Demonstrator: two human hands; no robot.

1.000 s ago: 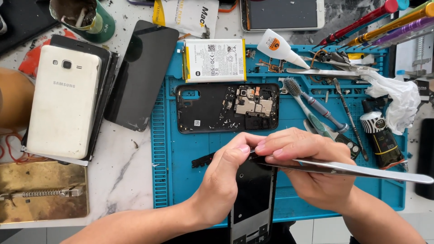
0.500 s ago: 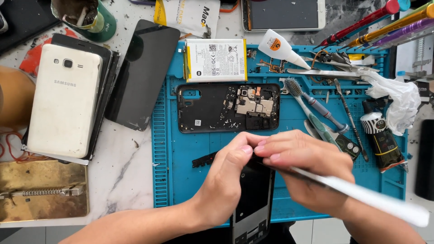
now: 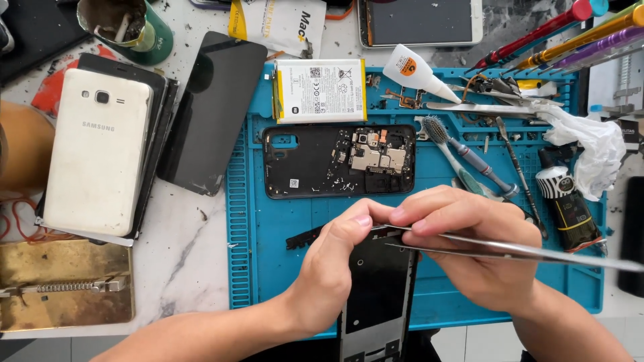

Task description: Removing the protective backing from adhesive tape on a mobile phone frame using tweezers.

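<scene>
My left hand [image 3: 329,275] pinches the top edge of a dark phone frame [image 3: 379,295] that stands lengthwise over the near edge of the blue mat [image 3: 268,268]. Touching it from the right, my right hand [image 3: 469,248] grips long metal tweezers [image 3: 537,251]. Their tips meet the frame's top under my fingertips, and their tail runs off to the right. Just beyond my hands lies an opened black phone body [image 3: 339,161] with its circuit board showing. A white battery [image 3: 320,90] lies behind it.
A white phone [image 3: 97,151] on a stack and a black glass panel [image 3: 213,110] lie left of the mat. A toothbrush [image 3: 463,157], glue bottle [image 3: 419,72], small black bottle [image 3: 570,208], crumpled tissue [image 3: 590,151] and screwdrivers [image 3: 563,33] crowd the right. A brass plate [image 3: 64,285] sits near left.
The tweezers' tail dipped toward the lower right half a second ago and has swung back up to nearly level. Both hands stay at the frame's top edge.
</scene>
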